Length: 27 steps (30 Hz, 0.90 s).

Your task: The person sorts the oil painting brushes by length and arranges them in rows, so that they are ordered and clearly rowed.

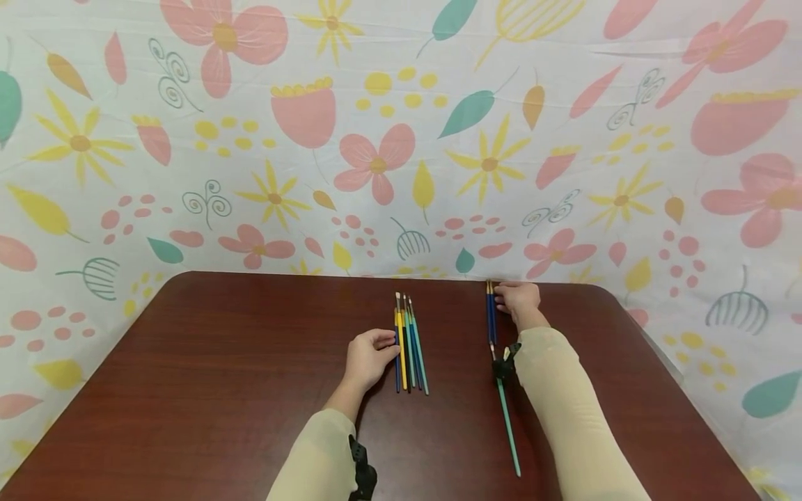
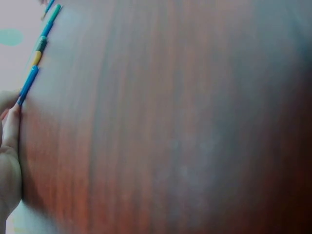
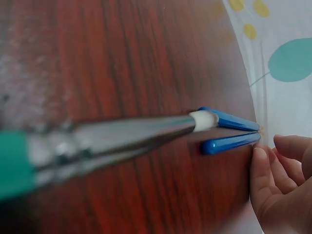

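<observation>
Multicoloured paintbrushes (image 1: pixel 411 351) lie bunched, left of two blue brushes (image 1: pixel 491 316).

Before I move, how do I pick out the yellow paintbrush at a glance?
On the brown table, find the group of brushes at the left hand. The yellow paintbrush lies second from the left, beside a blue brush; its handle is the only yellow one among blues and greens.
</observation>
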{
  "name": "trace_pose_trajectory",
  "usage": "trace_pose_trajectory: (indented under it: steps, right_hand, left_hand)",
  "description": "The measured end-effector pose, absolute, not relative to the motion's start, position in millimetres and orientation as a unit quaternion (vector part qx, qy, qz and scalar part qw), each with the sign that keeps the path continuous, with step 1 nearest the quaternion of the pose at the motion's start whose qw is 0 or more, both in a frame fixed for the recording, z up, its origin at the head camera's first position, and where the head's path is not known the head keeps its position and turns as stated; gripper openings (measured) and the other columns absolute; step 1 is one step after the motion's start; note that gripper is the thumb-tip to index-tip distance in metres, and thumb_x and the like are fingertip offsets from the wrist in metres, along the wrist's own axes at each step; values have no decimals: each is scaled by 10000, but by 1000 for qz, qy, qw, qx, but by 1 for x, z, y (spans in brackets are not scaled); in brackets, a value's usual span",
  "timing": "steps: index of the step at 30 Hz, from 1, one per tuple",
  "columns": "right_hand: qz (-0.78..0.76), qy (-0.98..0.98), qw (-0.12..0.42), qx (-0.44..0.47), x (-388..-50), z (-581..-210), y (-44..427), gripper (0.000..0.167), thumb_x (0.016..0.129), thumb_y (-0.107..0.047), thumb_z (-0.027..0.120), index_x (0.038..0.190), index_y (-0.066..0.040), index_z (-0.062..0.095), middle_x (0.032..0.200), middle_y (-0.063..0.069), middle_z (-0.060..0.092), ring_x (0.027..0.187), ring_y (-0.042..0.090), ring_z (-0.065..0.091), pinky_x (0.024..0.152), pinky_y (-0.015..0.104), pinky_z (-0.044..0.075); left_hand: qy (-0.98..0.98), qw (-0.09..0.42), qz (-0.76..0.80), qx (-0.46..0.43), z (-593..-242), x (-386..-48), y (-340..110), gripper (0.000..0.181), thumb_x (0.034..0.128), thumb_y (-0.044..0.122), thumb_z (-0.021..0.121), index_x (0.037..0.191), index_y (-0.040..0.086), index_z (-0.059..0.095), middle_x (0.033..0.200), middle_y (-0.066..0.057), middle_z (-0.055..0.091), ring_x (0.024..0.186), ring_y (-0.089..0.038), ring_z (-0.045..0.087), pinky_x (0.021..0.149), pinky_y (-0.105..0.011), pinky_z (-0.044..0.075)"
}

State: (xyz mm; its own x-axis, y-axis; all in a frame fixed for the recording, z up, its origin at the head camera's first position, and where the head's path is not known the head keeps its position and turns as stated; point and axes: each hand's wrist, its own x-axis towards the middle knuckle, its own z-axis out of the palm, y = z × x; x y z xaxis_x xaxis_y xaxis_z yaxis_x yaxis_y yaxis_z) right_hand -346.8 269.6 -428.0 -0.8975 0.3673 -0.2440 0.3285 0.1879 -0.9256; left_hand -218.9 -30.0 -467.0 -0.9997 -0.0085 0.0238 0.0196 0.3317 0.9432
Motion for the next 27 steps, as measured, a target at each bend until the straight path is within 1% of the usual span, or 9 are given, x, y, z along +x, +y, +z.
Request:
trace_pose_trajectory:
  steps: [4,6,10,14,17,23,27]
  right_hand:
    - [608,-762,14,-223,-342,-427,269,333,926,-128,586,1221,25,612,1098,181,683,676,94,656,636,239,576]
    - [606,-764,11,-220,-340,-428,269,353,938,-156,565,1249,9,596,1179,190,646,706,76,655,684,239,578]
    - [612,-762,4,-211,-335,-429,273,404,951,-191,533,1303,7,548,1275,228,580,761,80,667,762,265,577]
    - [614,-762,-3,-204,-328,-427,275,433,960,-211,523,1339,-3,513,1308,227,555,821,107,673,804,287,570]
    - [615,-762,-3,-201,-324,-425,274,432,958,-226,530,1331,-6,524,1265,216,580,836,115,673,777,274,575]
    - [620,-762,-8,-187,-317,-425,268,452,958,-241,523,1342,-4,507,1272,224,567,860,136,673,745,248,576]
    - [623,-762,-10,-175,-310,-425,263,447,956,-231,524,1327,19,509,1180,194,615,794,91,674,718,243,579]
  left_hand:
    - [-816,11,-579,3,-466,-218,-32,261,861,128,692,1115,68,685,1083,-102,704,1047,-236,656,867,-378,547]
    - [-815,11,-579,3,-465,-218,-32,262,862,130,692,1116,67,685,1082,-103,704,1047,-236,656,868,-379,547]
    - [-816,11,-578,3,-465,-217,-30,268,861,135,693,1120,65,683,1084,-104,703,1048,-240,656,871,-384,545]
    - [-817,10,-576,2,-465,-218,-29,271,861,135,693,1124,69,682,1087,-100,703,1049,-241,655,870,-387,544]
    - [-817,10,-576,2,-465,-218,-29,270,860,136,695,1121,70,683,1084,-99,704,1047,-238,656,870,-386,544]
    - [-814,9,-580,4,-465,-218,-29,261,858,134,696,1113,74,686,1083,-95,704,1045,-231,656,869,-378,546]
    - [-812,6,-583,4,-466,-217,-30,263,857,132,697,1113,69,686,1082,-98,704,1045,-231,656,871,-377,545]
